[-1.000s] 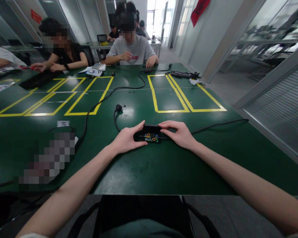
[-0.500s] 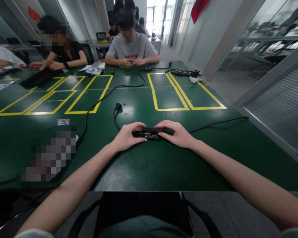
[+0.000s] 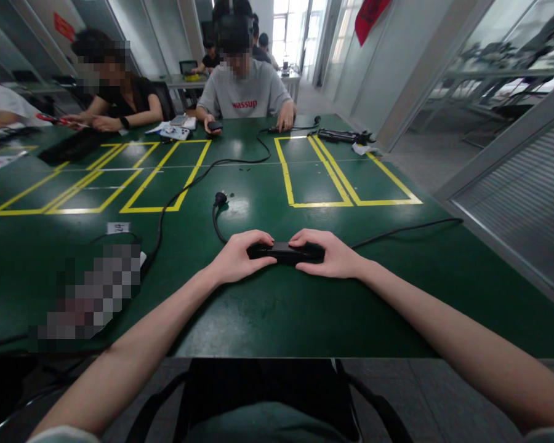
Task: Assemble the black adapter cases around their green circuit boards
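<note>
A black power adapter box lies on the green table right in front of me, its case closed on top. My left hand grips its left end with curled fingers. My right hand grips its right end, thumb and fingers wrapped over the case. A black cable runs from the box to the right, and another black cord with a plug curls off behind the left hand.
Yellow tape rectangles mark the table beyond the box. A long black cable crosses the left middle. Across the table sit a person in a grey shirt and a person in black. A black tool lies far right.
The open box with its circuit board showing now has its black cover over it. Both hands have closed in on its ends. The person in grey spread both hands apart.
</note>
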`<state>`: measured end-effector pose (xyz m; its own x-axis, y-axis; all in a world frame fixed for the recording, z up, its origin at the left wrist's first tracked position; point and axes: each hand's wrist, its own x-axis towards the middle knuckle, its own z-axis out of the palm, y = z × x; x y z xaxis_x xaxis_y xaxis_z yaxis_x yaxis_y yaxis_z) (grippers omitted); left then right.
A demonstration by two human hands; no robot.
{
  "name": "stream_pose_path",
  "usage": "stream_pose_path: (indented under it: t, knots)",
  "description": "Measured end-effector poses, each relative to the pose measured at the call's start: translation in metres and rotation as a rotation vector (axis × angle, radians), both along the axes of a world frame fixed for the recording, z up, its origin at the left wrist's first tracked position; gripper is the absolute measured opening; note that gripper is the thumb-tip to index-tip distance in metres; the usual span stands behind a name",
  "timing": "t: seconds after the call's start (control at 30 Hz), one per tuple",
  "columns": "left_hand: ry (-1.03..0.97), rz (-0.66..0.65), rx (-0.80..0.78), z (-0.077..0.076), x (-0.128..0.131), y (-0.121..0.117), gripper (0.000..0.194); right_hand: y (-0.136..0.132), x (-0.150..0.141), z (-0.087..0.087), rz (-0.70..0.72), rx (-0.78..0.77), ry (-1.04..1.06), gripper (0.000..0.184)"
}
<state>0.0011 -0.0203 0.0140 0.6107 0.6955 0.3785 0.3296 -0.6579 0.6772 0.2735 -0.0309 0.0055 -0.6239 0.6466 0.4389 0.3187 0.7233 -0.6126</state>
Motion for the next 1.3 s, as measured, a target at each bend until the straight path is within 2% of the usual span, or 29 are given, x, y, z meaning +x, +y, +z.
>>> stream_pose_path:
  t: [0.1,0.2,0.37,0.47,0.6,0.7,0.87,1.0,1.2,1.3]
  knots:
    - [0.025,0.000,0.004,0.0011,-0.0003,-0.0010,0.021,-0.0014,-0.0020,0.0001,-0.042,0.038,-0.078,0.035]
    - [0.069,-0.004,0.035,0.0012,0.0002,-0.0021,0.020,-0.0030,-0.0046,0.0017,-0.073,0.090,-0.172,0.030]
    - [0.208,-0.002,0.184,-0.0014,0.0041,-0.0013,0.036,-0.0033,-0.0074,0.0038,-0.065,0.188,-0.281,0.026]
    - [0.269,0.009,0.222,-0.0007,0.0055,-0.0005,0.026,-0.0031,-0.0084,0.0041,-0.069,0.216,-0.361,0.026]
    - [0.268,0.002,0.226,0.0022,0.0053,-0.0012,0.024,-0.0039,-0.0083,0.0053,-0.098,0.251,-0.448,0.027]
    - [0.267,0.000,0.238,0.0022,0.0058,-0.0019,0.024,-0.0041,-0.0073,0.0062,-0.100,0.287,-0.464,0.031]
    - [0.262,0.020,0.258,0.0002,0.0085,-0.0018,0.034,-0.0036,-0.0067,0.0068,-0.109,0.333,-0.485,0.036]
    - [0.289,0.023,0.265,0.0005,0.0095,-0.0027,0.029,-0.0041,-0.0072,0.0076,-0.110,0.375,-0.486,0.039]
    - [0.266,0.036,0.286,-0.0007,0.0089,-0.0027,0.038,-0.0045,-0.0072,0.0076,-0.100,0.391,-0.422,0.034]
    - [0.263,0.013,0.305,-0.0010,0.0090,-0.0018,0.031,-0.0052,-0.0084,0.0062,-0.107,0.412,-0.381,0.037]
